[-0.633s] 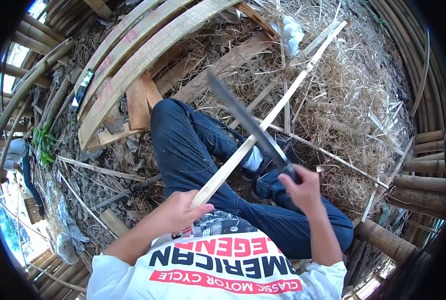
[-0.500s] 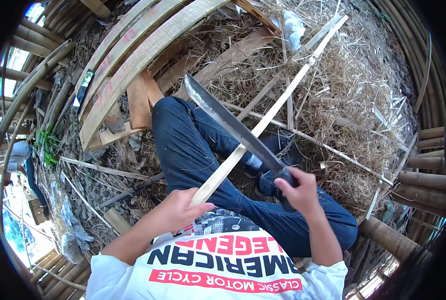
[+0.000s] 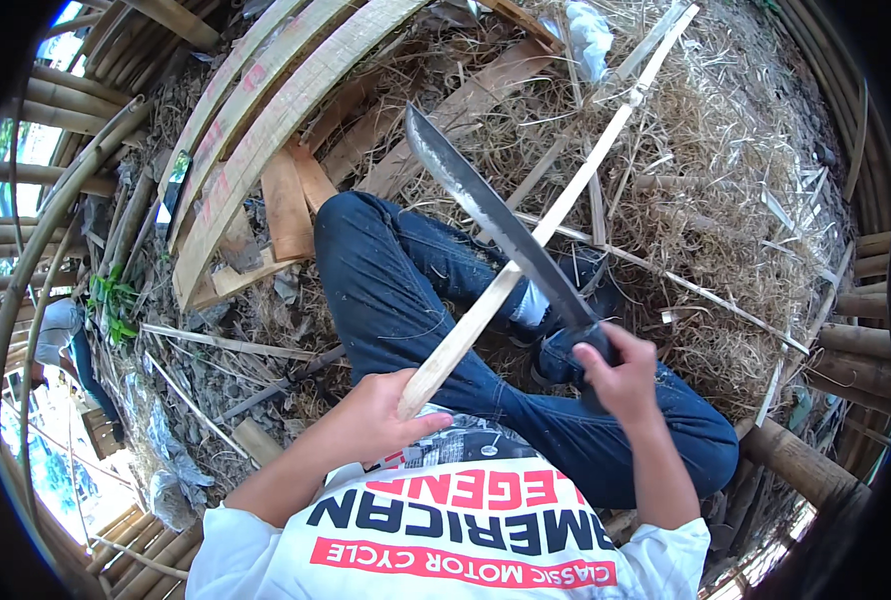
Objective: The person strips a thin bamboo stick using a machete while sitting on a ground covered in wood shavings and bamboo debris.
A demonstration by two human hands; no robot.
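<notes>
My left hand [image 3: 384, 410] is closed round the near end of a long pale bamboo strip [image 3: 456, 345], which slants away to the upper right over my legs. In my right hand [image 3: 621, 372] is the dark handle of a machete [image 3: 501, 215]. Its long blade points up and to the left and crosses over the strip around the middle. Whether the edge touches the strip, I cannot tell. My crossed legs in blue jeans [image 3: 386, 300] lie beneath both.
Curved wooden planks [image 3: 281, 130] with reddish marks rest at the upper left, a phone [image 3: 171, 190] on them. Fibrous shavings [image 3: 716, 220] cover the ground to the right. A white plastic bag [image 3: 590, 42] lies at the far side. Bamboo poles [image 3: 806, 465] stand around; another person [image 3: 66, 345] is at far left.
The whole view has shifted slightly, so everything sits a little further right. Both hands keep their grips, and the machete stays across the strip.
</notes>
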